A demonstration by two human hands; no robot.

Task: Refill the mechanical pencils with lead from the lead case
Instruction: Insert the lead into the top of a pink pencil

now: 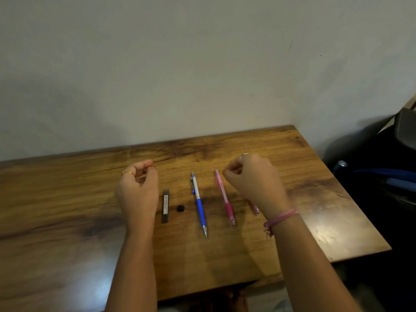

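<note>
On the wooden table (67,199) lies a slim dark lead case (166,206), with its small black cap (180,208) beside it. To the right are a blue-and-white mechanical pencil (198,203) and a pink one (225,197), tips toward me. A second pink pencil (255,209) is mostly hidden under my right wrist. My left hand (137,188) hovers left of the case, thumb and forefinger pressed together; nothing visible between them. My right hand (254,179) hovers over the pink pencils, fingers curled into a loose fist, nothing visible in it.
The table meets a plain wall at the back, and its right edge (351,194) falls off beside dark bags (382,176) on the floor. A ring is on my left hand and a pink thread band (281,216) on my right wrist.
</note>
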